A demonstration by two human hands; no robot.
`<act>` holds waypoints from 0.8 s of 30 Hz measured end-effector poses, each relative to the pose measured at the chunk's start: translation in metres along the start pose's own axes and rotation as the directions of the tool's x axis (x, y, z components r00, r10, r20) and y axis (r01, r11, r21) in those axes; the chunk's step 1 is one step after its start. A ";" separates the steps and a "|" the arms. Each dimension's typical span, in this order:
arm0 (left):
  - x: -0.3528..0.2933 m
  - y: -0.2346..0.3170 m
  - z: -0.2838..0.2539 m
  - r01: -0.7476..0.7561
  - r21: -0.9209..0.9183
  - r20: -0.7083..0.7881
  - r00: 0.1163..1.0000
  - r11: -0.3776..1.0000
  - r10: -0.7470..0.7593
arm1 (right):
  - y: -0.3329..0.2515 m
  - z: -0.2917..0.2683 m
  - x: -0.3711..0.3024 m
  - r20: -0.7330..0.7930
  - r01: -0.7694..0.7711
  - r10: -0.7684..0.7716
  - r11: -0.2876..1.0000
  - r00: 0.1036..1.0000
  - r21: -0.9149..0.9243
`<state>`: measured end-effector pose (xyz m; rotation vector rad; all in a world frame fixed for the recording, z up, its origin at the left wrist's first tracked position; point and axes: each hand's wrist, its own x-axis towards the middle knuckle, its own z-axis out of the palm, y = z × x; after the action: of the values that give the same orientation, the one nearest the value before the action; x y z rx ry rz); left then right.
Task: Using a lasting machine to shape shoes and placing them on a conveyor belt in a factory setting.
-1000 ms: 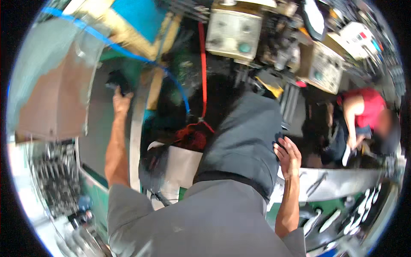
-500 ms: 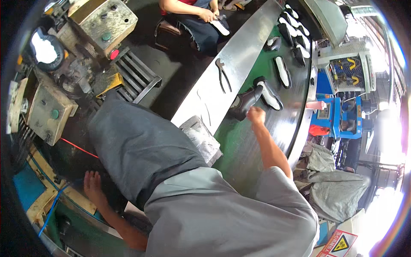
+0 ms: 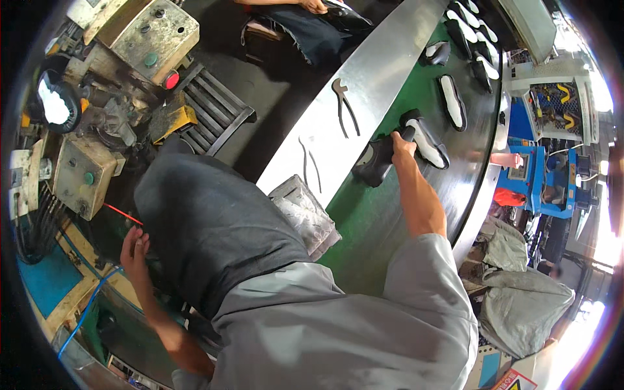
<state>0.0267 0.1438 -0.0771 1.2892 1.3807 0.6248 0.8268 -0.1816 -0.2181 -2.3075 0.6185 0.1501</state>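
Observation:
My right hand (image 3: 403,148) is closed on the upper part of a dark leather shoe (image 3: 375,166) lying on the green-and-black conveyor belt. Right beside it rests another dark shoe (image 3: 427,143) with a white sole showing. My left hand (image 3: 134,250) hangs low at my left side, holding nothing, its fingers loosely bent and apart. It is nearest to a red cord (image 3: 123,212) below the machine's control box. Pliers (image 3: 345,108) lie on the metal ledge along the belt, and a thinner pair of pincers (image 3: 309,162) lies closer to me.
A worn grey pad (image 3: 305,218) sits on the ledge near my lap. More white-soled shoes (image 3: 453,103) lie farther along the belt. Across from me a co-worker's hand (image 3: 314,6) holds a shoe. Machinery with a grimy control box (image 3: 156,40) and a slatted stool (image 3: 218,110) stand left.
My right hand has moved onto the dark shoe and gripped it. My left hand has shifted upward, fingers more bent. The whole view has shifted a little.

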 end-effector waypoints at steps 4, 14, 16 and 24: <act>0.007 0.037 0.044 -0.068 0.005 0.085 0.994 0.998 0.067 | 0.003 -0.035 -0.046 0.338 0.009 -0.055 0.991 0.940 0.134; 0.034 0.090 0.253 0.570 -0.487 0.816 0.568 0.662 0.111 | -0.111 -0.132 -0.396 0.486 0.720 -0.551 -0.365 -0.678 0.591; 0.025 0.118 0.263 0.359 -0.549 0.720 0.661 0.754 0.209 | -0.085 -0.129 -0.436 0.407 0.603 -0.444 -0.609 -0.798 0.516; -0.020 0.099 0.149 -0.117 -0.671 0.125 0.956 0.732 0.267 | -0.023 -0.064 -0.537 0.918 0.346 -0.266 0.866 -0.293 0.361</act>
<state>0.1943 0.1099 -0.0217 0.8804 0.7290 0.9831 0.3616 -0.0022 -0.0063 -1.4222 -0.9348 1.6015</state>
